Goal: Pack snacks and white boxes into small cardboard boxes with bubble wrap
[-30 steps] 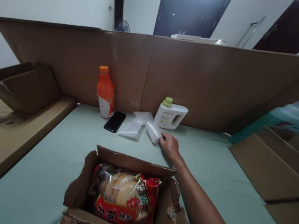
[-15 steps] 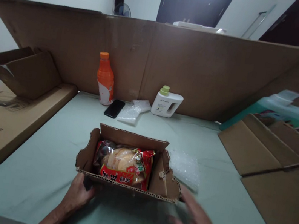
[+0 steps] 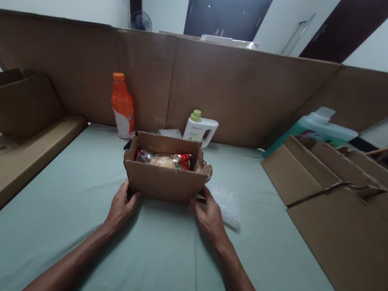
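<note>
Currently:
- Cardboard wall [image 3: 225, 91]: big sheet standing upright beyond both hands, closing off the back of the tabletop [image 3: 161, 249].
- Flattened cartons [image 3: 335, 209]: stacked to the right of the right hand, well apart; more folded cardboard [image 3: 11, 100] to the left of the left hand.
- Cardboard box [image 3: 163, 182]: small, open-topped, sitting on the tabletop between the two hands. Corrugated, torn edges, flaps loose. Judged light and fairly stiff at the walls, floppy at the flaps; best held low at both side walls or under the base, not by the flaps.
- Left hand [image 3: 119, 210]: grip spread, fingers against the box's near left corner, nothing pinched.
- Right hand [image 3: 210, 215]: grip spread, fingertips at the near right corner, nothing pinched.
- Snack bag [image 3: 164, 159]: red and clear packet inside the box, just past the fingertips. Looks soft and crushable; contents likely brittle.
- Bubble wrap [image 3: 226, 205]: clear sheet lying just right of the right hand, beside the box; slippery, could snag a sideways slide.
- Orange bottle [image 3: 123, 106] and white jug [image 3: 200, 129]: upright beyond the box against the wall, limiting any push forward.
</note>
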### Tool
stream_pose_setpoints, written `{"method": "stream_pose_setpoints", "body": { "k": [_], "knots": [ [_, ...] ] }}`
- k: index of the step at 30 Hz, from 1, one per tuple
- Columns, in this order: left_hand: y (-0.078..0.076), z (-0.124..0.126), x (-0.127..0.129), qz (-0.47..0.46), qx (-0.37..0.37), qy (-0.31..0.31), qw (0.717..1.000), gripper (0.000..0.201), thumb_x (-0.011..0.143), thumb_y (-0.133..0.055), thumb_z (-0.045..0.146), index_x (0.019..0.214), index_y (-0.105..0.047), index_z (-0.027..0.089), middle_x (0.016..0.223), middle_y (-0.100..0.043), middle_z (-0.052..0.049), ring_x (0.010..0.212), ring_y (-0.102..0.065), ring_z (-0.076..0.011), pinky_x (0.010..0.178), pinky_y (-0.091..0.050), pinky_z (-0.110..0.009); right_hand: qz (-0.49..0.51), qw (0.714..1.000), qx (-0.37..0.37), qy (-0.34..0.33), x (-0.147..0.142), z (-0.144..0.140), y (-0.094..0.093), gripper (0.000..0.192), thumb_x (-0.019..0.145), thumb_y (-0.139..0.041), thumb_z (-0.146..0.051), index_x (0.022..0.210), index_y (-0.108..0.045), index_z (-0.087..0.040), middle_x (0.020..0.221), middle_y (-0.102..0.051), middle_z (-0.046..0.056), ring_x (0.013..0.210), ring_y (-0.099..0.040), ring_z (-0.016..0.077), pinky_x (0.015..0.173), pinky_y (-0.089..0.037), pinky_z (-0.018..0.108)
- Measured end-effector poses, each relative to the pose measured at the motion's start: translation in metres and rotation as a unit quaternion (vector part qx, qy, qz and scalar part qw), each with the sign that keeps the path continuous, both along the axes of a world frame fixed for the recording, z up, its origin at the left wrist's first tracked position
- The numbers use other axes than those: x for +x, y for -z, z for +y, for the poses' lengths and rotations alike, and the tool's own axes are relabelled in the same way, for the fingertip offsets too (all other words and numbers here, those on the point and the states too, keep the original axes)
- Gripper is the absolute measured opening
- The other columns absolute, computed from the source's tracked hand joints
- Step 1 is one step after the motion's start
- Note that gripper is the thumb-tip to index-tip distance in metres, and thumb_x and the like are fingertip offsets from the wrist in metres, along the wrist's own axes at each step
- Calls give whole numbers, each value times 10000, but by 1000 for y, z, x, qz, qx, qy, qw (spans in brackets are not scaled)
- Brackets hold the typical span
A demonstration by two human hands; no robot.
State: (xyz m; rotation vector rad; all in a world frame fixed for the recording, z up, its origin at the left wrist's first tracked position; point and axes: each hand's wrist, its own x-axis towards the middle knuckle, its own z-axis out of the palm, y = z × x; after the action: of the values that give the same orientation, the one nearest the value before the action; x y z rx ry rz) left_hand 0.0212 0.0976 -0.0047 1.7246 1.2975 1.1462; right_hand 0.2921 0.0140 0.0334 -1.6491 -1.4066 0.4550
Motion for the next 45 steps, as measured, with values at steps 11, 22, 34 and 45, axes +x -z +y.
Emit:
{"method": "stream_pose_setpoints", "body": {
  "k": [11,22,34,45],
  "knots": [
    [-4,-49,-8,-42,-44,-22,998,632,864,-613,359,1455,-452,200,1456,-519,-166,1304,-532,-308,1061,-446,-465,10,988,7,156,63,-71,-11,344,825,-647,-508,935,-760,-202,903,-769,74,838,-685,263,780,-531,386],
    [-25,-125,16,-349,-359,159,851,1050,548,-890,625,1413,-507,167,1288,-646,-178,1182,-617,-325,978,-477,-395,564,809,-165,-4,-60,-86,-14,469,635,-882,-529,968,-769,-218,885,-786,64,821,-733,262,745,-571,354],
    [-31,-122,0,-301,-382,44,873,339,615,-822,415,772,-652,167,600,-492,69,553,-389,-73,551,-320,-199,240,970,-26,18,-56,-131,2,704,816,-692,-612,1410,-554,-261,1503,-535,134,1314,-554,323,1048,-486,470],
    [-59,-117,-19,-204,-242,99,944,236,709,-710,395,747,-613,183,701,-584,4,667,-505,-132,629,-423,-237,255,959,-8,123,-77,-106,-14,291,832,-712,-472,930,-762,-203,896,-767,62,749,-676,195,654,-549,288]
  ]
}}
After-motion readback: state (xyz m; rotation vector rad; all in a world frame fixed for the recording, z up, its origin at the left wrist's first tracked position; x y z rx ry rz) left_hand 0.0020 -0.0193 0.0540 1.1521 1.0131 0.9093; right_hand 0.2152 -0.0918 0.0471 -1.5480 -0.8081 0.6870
